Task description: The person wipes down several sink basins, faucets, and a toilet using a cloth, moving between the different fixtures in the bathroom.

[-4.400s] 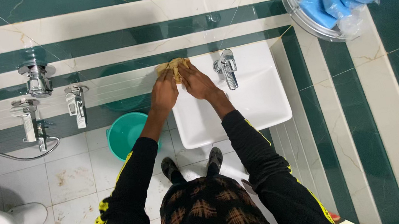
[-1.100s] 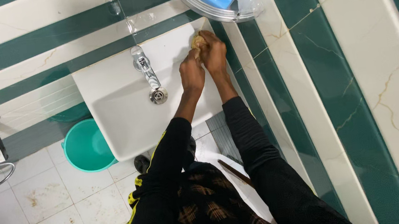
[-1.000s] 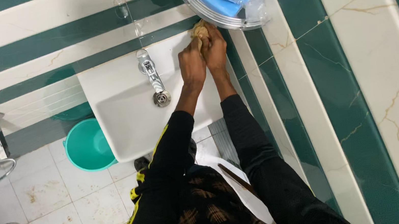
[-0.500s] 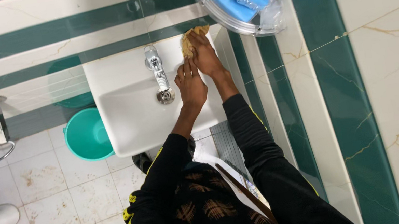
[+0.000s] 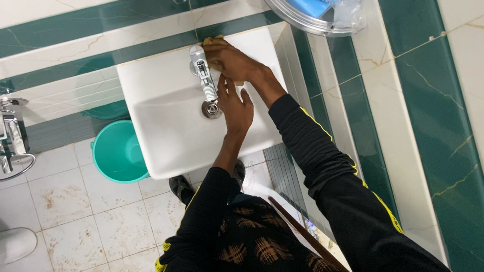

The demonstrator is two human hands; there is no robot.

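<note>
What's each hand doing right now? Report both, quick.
Left hand: open, fingers spread over the sink, holding nothing.
Right hand: closed on a yellow cloth beside the tap.

Both arms extend forward from the body in black sleeves with yellow side stripes, forearms bare from the cuffs. The right hand (image 5: 234,61) reaches furthest, palm down, fingers curled and closed, wrist bent slightly inward. The left hand (image 5: 236,107) lies just behind and below it, palm down, fingers spread and extended forward, thumb out to the side. The two hands sit close together, the left fingertips near the right wrist.
</note>
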